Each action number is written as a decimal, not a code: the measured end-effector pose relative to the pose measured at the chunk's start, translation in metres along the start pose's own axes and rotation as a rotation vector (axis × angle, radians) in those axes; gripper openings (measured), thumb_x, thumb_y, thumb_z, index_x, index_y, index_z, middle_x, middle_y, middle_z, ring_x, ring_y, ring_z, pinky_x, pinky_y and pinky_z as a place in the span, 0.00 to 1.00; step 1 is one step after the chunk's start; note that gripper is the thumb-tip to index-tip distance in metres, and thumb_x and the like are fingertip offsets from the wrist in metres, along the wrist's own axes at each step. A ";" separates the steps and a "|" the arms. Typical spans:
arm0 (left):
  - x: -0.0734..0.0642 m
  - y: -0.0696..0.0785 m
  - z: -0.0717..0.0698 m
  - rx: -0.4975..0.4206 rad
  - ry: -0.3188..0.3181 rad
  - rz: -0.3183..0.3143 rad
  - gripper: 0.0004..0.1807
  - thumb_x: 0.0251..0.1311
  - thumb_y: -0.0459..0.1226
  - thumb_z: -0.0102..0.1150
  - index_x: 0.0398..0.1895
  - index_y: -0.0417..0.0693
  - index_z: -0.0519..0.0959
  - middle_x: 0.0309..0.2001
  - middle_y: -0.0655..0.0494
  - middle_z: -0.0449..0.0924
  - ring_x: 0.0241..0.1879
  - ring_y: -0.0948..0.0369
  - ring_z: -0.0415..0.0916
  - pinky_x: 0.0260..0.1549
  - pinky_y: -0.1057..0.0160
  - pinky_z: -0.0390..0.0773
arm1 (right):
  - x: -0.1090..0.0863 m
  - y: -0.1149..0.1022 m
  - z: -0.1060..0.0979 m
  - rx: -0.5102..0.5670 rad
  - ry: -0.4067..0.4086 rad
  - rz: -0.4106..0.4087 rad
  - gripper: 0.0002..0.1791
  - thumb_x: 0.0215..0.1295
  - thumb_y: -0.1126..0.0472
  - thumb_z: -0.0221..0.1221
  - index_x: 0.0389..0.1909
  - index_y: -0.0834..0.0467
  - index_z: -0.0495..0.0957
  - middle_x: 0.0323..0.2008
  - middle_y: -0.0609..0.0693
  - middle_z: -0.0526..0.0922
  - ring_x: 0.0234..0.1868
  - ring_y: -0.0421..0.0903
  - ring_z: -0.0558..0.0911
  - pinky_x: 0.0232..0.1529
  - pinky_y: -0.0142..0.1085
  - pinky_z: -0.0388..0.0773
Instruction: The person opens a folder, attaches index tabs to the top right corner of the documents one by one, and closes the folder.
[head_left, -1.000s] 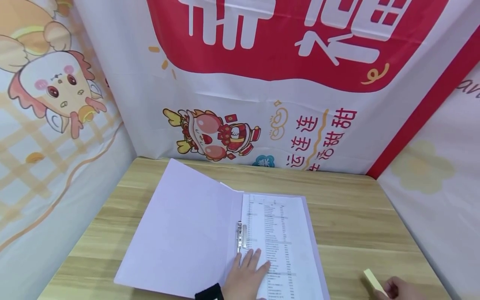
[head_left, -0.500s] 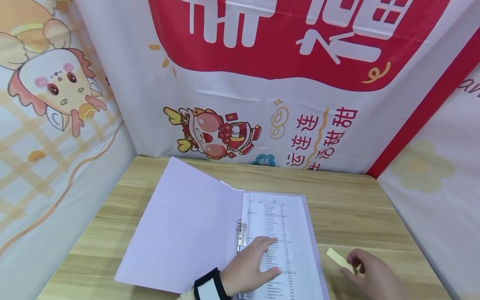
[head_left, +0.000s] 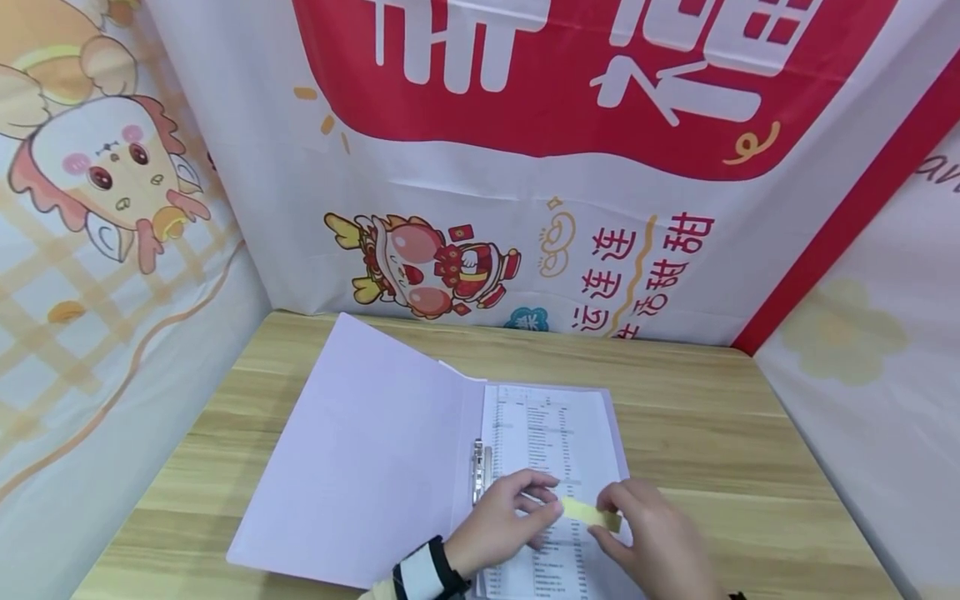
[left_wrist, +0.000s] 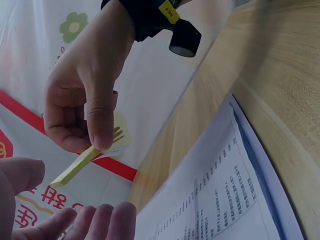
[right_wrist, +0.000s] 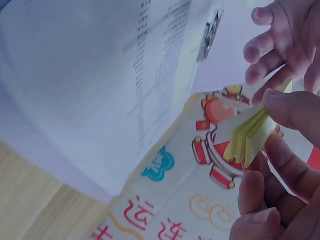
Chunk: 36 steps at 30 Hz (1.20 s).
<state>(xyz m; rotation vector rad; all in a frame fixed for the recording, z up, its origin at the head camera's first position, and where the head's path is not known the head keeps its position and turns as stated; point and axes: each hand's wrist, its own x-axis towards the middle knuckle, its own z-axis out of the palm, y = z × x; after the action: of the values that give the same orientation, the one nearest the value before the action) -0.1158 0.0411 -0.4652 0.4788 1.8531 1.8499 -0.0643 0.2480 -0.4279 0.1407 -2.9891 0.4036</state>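
My right hand [head_left: 660,537] pinches a narrow pad of yellow sticky notes [head_left: 583,512] between thumb and fingers above the printed sheets [head_left: 596,442]. In the right wrist view the near end of the sticky-note pad [right_wrist: 248,135] fans into several layers. My left hand [head_left: 495,517] hovers at the pad's other end, thumb and fingers spread around it. A small gap shows between its fingertips and the sticky-note pad [left_wrist: 72,171] in the left wrist view. Beneath both hands lies an open lilac folder [head_left: 382,467], its metal clip [head_left: 478,467] beside the stack of sheets.
The wooden table [head_left: 697,425] carries the folder and extends on both sides of it. Behind rises a printed cloth [head_left: 300,208] with red lettering and a cartoon dragon [head_left: 420,267]. More patterned cloth [head_left: 847,350] hangs at the sides.
My right hand has brought the sticky-note pad leftward from the table's right side to over the sheets. My left hand has lifted off the paper and turned toward the pad.
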 end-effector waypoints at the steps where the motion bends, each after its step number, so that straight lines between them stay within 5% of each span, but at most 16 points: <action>1: 0.000 -0.001 0.000 -0.015 -0.011 -0.004 0.16 0.69 0.37 0.62 0.57 0.40 0.79 0.43 0.52 0.80 0.39 0.53 0.83 0.27 0.62 0.86 | 0.000 -0.002 0.001 -0.008 0.014 -0.021 0.20 0.42 0.52 0.82 0.31 0.42 0.79 0.28 0.33 0.75 0.30 0.34 0.71 0.33 0.30 0.77; 13: 0.001 -0.003 -0.003 -0.011 0.031 0.025 0.06 0.68 0.33 0.62 0.44 0.42 0.84 0.33 0.52 0.81 0.33 0.49 0.81 0.23 0.62 0.85 | 0.001 -0.014 0.007 0.013 0.039 -0.056 0.19 0.44 0.53 0.81 0.31 0.41 0.79 0.29 0.31 0.74 0.32 0.33 0.70 0.32 0.29 0.75; 25: 0.000 -0.003 -0.005 0.000 0.034 0.012 0.08 0.68 0.33 0.62 0.48 0.41 0.84 0.32 0.51 0.81 0.29 0.47 0.81 0.22 0.62 0.84 | 0.000 -0.009 0.004 0.010 0.090 -0.094 0.16 0.45 0.52 0.81 0.33 0.45 0.85 0.32 0.33 0.78 0.34 0.33 0.76 0.33 0.31 0.79; 30: 0.001 -0.003 -0.005 -0.001 0.020 0.029 0.09 0.70 0.34 0.61 0.48 0.42 0.84 0.36 0.47 0.82 0.34 0.41 0.81 0.23 0.62 0.84 | 0.002 -0.006 0.002 0.053 0.073 -0.007 0.19 0.48 0.46 0.79 0.35 0.49 0.83 0.29 0.39 0.79 0.28 0.36 0.74 0.28 0.31 0.74; 36: 0.002 -0.003 -0.003 -0.001 0.010 0.020 0.10 0.71 0.35 0.60 0.50 0.42 0.85 0.38 0.44 0.83 0.34 0.54 0.82 0.24 0.62 0.85 | 0.004 -0.001 0.002 0.137 0.020 0.110 0.20 0.55 0.41 0.74 0.25 0.48 0.74 0.21 0.39 0.70 0.20 0.36 0.65 0.21 0.30 0.62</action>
<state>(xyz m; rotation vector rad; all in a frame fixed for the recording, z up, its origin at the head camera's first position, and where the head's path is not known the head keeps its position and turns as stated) -0.1191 0.0393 -0.4687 0.4904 1.8606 1.8700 -0.0682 0.2464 -0.4293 -0.0150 -2.9578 0.6179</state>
